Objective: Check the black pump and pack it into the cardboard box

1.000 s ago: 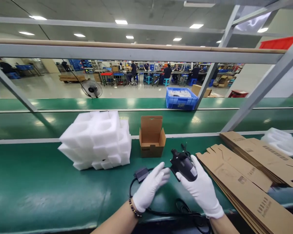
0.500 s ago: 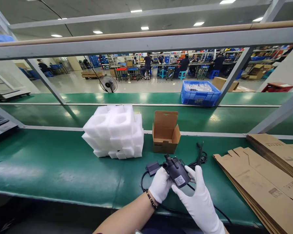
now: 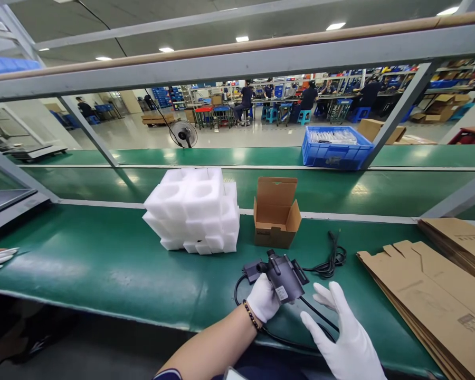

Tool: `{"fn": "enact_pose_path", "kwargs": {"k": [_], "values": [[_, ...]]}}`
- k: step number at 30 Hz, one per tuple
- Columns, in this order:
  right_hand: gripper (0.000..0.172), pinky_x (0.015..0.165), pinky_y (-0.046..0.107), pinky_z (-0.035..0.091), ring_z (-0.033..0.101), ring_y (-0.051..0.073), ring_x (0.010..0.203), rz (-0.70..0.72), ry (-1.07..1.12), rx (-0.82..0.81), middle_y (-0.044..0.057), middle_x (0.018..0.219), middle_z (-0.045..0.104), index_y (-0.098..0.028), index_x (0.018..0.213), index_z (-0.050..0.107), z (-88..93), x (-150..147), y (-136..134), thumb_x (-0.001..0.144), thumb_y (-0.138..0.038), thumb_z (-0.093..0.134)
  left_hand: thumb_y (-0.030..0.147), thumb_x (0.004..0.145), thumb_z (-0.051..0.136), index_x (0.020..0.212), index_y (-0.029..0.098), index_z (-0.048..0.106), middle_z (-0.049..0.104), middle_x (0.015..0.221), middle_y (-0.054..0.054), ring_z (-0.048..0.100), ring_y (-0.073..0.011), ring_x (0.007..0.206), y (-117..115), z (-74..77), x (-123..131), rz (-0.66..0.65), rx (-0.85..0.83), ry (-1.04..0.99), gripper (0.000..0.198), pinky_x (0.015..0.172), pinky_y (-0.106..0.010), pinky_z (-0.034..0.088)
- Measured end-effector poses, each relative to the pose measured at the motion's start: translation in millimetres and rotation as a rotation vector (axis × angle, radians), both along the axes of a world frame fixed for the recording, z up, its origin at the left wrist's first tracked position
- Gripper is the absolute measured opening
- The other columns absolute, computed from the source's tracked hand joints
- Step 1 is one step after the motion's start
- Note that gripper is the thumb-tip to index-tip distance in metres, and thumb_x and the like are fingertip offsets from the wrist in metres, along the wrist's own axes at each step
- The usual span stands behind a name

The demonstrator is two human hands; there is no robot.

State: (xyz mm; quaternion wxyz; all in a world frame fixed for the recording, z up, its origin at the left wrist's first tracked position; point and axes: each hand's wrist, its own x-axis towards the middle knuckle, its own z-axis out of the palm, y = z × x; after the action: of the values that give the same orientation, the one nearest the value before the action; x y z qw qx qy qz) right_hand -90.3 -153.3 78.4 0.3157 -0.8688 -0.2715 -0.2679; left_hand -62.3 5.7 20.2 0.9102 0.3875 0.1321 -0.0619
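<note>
My left hand [image 3: 264,300], in a white glove, grips a black water pump [image 3: 285,278] from its left and underneath, with fingers partly hidden behind it. A small white label and short pipe stubs show on the pump. My right hand [image 3: 342,330], also gloved, is apart from the pump on its right, with thumb and fingers spread and nothing in them. A black power adapter [image 3: 252,270] lies beside the left hand, and its black cable [image 3: 319,312] loops below both hands. Behind the pump stands a small cardboard box [image 3: 276,236] with its lid raised.
A stack of white foam inserts [image 3: 190,211] stands left of the box. A coiled cord with plug [image 3: 333,257] lies at right, near flat cardboard blanks [image 3: 427,295]. Farther back are a blue crate [image 3: 335,154], a fan [image 3: 183,135] and a slanted frame post [image 3: 404,111].
My right hand has let go of the pump and moved away to the right, its fingers spreading. My left hand still holds the pump. The head view has turned slightly left.
</note>
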Motion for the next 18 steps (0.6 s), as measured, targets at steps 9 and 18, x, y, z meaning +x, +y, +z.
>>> {"fn": "enact_pose_path", "kwargs": {"k": [9,18], "values": [[0.059,0.074,0.036,0.060,0.068,0.027,0.096,0.067,-0.116,-0.142,0.016,0.114,0.066,-0.014,0.140,0.040,-28.7,5.5,11.6,0.095,-0.051,0.045,0.047,0.071,0.070,0.099,0.017,0.067,0.068,0.110,-0.011,0.061,-0.0252,0.104,12.1,6.2,-19.3,0.155,0.248,-0.143,0.041,0.098,-0.038,0.048],[0.043,0.096,0.037,0.048,0.059,0.026,0.113,-0.036,0.506,-0.326,0.010,0.124,0.063,-0.020,0.126,0.061,-8.2,66.0,-18.5,0.096,-0.045,0.042,0.054,0.072,0.065,0.108,0.017,0.061,0.069,0.110,-0.012,0.065,-0.0270,0.098,21.3,-9.1,-35.5,0.159,0.319,0.113,0.052,0.087,-0.043,0.053]]}}
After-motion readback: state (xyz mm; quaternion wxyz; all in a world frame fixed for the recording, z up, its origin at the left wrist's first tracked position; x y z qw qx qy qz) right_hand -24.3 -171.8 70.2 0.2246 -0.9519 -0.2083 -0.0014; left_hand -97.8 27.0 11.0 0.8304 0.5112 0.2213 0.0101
